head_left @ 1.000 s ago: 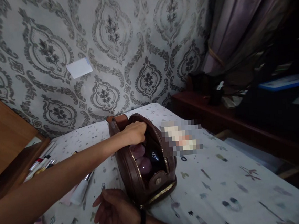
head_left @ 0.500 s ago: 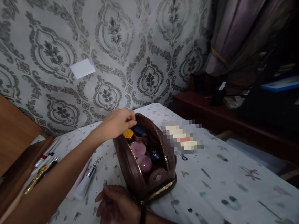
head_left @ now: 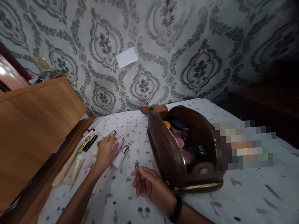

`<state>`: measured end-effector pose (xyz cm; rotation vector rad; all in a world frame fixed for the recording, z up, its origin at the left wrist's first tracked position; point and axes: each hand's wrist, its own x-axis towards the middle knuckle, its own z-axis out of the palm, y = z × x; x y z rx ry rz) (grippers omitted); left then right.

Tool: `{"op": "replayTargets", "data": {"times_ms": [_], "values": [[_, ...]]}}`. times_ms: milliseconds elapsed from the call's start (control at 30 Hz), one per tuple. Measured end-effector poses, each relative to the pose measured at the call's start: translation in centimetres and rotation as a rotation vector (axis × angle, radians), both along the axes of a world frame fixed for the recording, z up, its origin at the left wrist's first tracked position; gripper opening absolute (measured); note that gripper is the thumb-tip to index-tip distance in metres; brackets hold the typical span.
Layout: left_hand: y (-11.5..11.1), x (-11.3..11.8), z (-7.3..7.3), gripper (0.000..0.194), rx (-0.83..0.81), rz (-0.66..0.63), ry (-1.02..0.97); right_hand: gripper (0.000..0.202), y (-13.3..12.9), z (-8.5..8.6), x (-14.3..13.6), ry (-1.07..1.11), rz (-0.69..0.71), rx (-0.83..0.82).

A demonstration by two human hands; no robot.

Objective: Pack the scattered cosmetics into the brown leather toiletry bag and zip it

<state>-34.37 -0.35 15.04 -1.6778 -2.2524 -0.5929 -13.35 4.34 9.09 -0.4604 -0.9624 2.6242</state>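
Observation:
My left hand (head_left: 106,152) is over the row of cosmetics at the left, its fingers curled down around a small tube (head_left: 113,133) and beside a white tube with a silver cap (head_left: 120,157). What it grips, if anything, is hidden. Palm up and fingers loosely apart, my right hand (head_left: 148,184) rests on the patterned sheet with nothing in it. Just right of it stands a brown leather bag (head_left: 165,152), unzipped. Inside show a yellow lid (head_left: 167,124), a dark-lidded jar (head_left: 178,127), pink round items (head_left: 186,156) and a black case (head_left: 201,151).
More tubes, a black item (head_left: 90,143) and a beige tube (head_left: 75,169) lie along the wooden board (head_left: 36,124) at left. A blurred, pixelated object (head_left: 245,146) is right of the bag. Patterned wallpaper with a white card (head_left: 127,57) is behind.
My left hand has moved from above the bag to the cosmetics at the left. The view has turned left, so the bag appears farther right. My right hand stays open beside the bag.

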Motion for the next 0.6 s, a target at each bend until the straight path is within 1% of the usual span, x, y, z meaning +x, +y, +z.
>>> {"op": "replayTargets", "data": {"times_ms": [33,100,200,300,400,500,600], "values": [[-0.8,-0.7,-0.4,0.017,-0.010,0.045,0.037,0.055,-0.2,0.0,0.1,-0.002,0.000,0.019],[-1.9,-2.1,-0.8,0.018,-0.066,0.146,0.068,0.054,-0.6,0.0,0.3,-0.001,0.003,0.074],[-2.2,-4.1,-0.7,0.020,-0.199,0.276,0.043,0.052,-1.2,0.1,0.6,-0.019,0.030,0.208],[-1.2,-6.3,-0.5,0.023,-0.270,0.332,0.008,0.054,-1.6,0.4,0.4,-0.111,0.113,0.329],[0.3,-8.4,-0.7,0.029,-0.326,0.360,-0.033,0.052,-1.6,1.0,-0.7,-0.217,0.179,0.396],[1.8,-10.1,-1.2,0.034,-0.399,0.382,-0.092,0.047,-1.5,1.8,-2.5,-0.244,0.207,0.416],[2.7,-11.1,-1.7,0.037,-0.444,0.393,-0.144,0.046,-1.5,2.2,-4.2,-0.214,0.193,0.389]]}}
